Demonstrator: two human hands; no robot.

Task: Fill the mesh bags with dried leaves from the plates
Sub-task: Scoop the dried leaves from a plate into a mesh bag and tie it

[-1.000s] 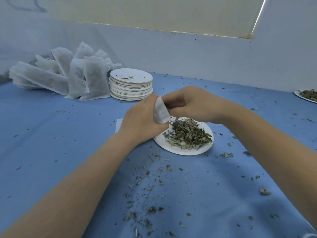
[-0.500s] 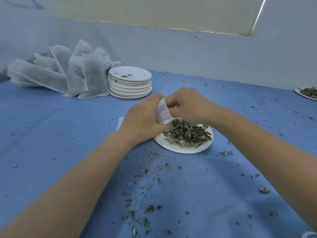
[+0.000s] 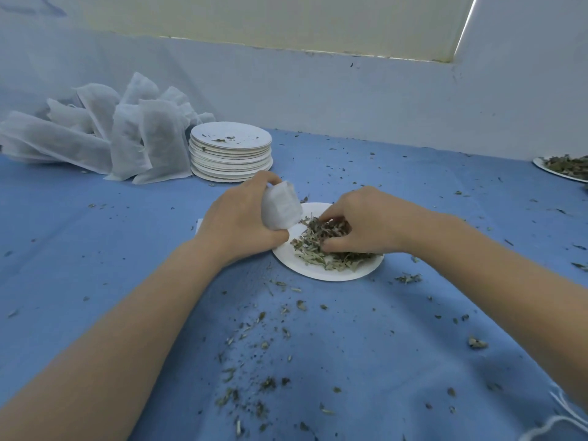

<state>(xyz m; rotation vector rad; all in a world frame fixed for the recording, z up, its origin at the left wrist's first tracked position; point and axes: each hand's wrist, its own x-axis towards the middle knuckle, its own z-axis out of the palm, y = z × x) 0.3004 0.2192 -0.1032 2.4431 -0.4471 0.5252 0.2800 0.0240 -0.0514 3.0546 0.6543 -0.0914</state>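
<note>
My left hand [image 3: 237, 222] grips a small white mesh bag [image 3: 281, 206], holding it upright just left of a white paper plate [image 3: 321, 271]. A heap of dried green leaves [image 3: 321, 254] lies on that plate. My right hand [image 3: 366, 221] is down on the heap, its fingers curled into the leaves and pinching some. The fingertips are partly buried, so how much they hold is hidden. A white edge of something flat [image 3: 199, 225] shows behind my left wrist.
A pile of filled white mesh bags [image 3: 127, 138] leans at the back left, next to a stack of used paper plates [image 3: 231, 154]. Another plate of leaves [image 3: 564, 167] sits at the far right edge. Leaf crumbs [image 3: 261, 354] litter the blue cloth.
My right hand has let go of the bag's mouth and dropped onto the leaf heap. My left hand keeps the bag, now held more upright.
</note>
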